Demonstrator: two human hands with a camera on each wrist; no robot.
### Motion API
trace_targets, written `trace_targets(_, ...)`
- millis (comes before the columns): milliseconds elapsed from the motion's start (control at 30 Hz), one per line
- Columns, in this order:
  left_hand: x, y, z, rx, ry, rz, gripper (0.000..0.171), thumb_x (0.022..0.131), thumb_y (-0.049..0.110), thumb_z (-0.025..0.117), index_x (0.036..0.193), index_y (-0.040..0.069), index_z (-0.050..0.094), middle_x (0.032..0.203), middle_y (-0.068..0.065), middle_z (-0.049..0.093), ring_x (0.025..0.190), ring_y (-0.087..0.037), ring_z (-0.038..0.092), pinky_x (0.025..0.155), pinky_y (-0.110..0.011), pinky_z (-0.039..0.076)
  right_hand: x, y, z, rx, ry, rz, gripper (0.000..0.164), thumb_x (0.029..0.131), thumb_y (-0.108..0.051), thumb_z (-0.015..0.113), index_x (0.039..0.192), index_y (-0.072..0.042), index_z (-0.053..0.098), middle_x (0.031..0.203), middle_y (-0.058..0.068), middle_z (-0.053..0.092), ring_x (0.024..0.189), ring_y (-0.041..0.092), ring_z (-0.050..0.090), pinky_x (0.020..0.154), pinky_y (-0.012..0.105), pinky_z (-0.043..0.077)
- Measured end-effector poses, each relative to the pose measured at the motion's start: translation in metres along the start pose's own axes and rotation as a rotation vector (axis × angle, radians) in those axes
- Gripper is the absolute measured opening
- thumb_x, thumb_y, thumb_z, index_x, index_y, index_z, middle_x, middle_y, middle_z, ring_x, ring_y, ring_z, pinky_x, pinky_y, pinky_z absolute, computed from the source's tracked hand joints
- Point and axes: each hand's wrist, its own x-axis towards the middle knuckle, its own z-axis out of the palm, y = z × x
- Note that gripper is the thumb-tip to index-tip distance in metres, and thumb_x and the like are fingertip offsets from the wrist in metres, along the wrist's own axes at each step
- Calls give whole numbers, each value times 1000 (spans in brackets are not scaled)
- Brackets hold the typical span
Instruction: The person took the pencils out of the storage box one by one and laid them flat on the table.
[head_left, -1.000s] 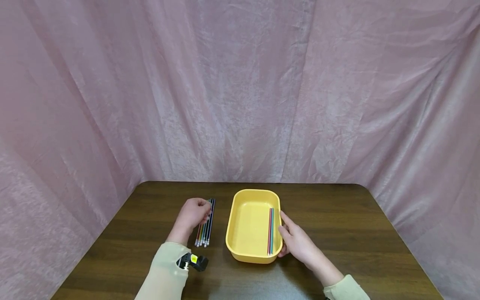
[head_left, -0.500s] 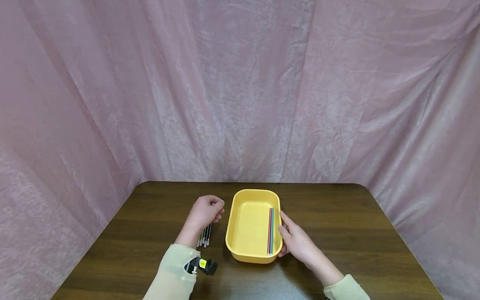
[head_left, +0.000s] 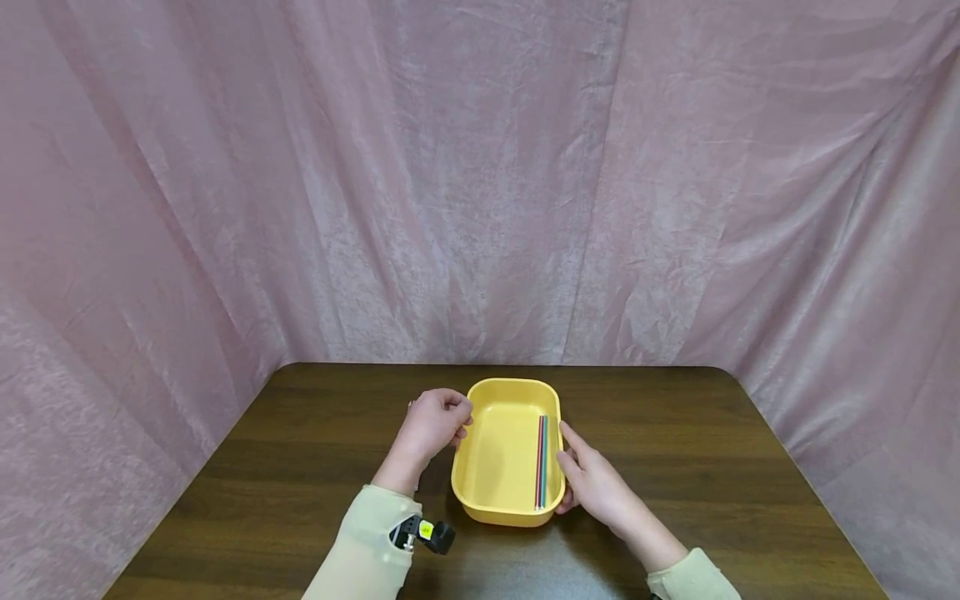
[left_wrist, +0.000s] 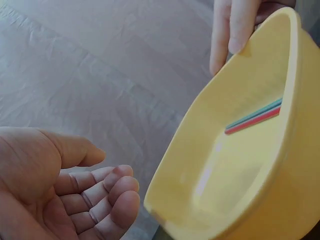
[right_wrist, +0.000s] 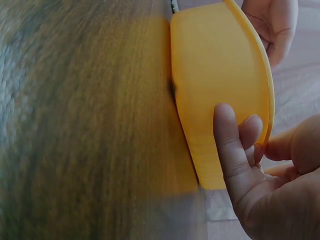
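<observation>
A yellow plastic tray (head_left: 498, 475) sits on the table, with a red and a teal pencil (head_left: 542, 462) lying lengthwise along its right side. My right hand (head_left: 596, 483) grips the tray's right wall, thumb at the rim and fingers against the outer side (right_wrist: 225, 155). By the far left rim is my left hand (head_left: 435, 425). In the left wrist view that left hand (left_wrist: 85, 190) has loosely bent fingers, thumb apart from them, nothing between. The pencils on the table left of the tray are almost wholly hidden behind the left hand and wrist.
A dark brown wooden table (head_left: 675, 433) carries everything. Pink velvety curtains (head_left: 480, 208) hang behind and at both sides. A small black camera mount (head_left: 427, 533) sticks out from the left sleeve.
My left hand has moved right from the pencils on the table to the tray's left rim, covering those pencils from view. The right hand, tray and pencils inside it have stayed still.
</observation>
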Motion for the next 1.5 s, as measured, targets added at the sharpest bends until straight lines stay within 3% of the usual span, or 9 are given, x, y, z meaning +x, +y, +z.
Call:
trace_targets(467,3,3,22,45,-59,8,17,102,8,65,105,-3,77,88,-9,73,66,-16,65,65,-30,59,0,-3,0,-23,-5,19,62,117,-8,48,172,2,23,94,19,58,56,28,63,58,48,63)
trace_targets(767,3,5,38,176,-90,20,16,104,11,65,104,1,78,87,-8,74,66,-15,65,63,-30,57,0,-3,1,-15,-2,3,61,117,-7,48,172,4,23,92,20,57,56,30,64,58,52,63)
trace_targets(967,5,5,49,256,-97,42,14,101,11,66,100,5,78,81,-1,71,65,-13,66,63,-28,53,-1,-4,1,-4,-7,4,62,117,-6,48,172,3,23,93,21,57,55,29,64,59,52,63)
trace_targets(1200,4,4,59,306,-99,88,14,98,11,68,93,6,80,75,2,71,59,-9,63,65,-29,51,0,-2,1,-6,-7,-6,61,117,-7,47,172,5,23,91,20,57,55,31,66,57,52,63)
trace_targets(1500,9,-3,70,326,-125,67,13,98,11,71,95,3,80,72,-1,69,63,-15,64,70,-35,55,0,-2,0,-3,-11,-4,61,117,-6,47,172,4,22,92,20,57,55,30,65,57,52,63)
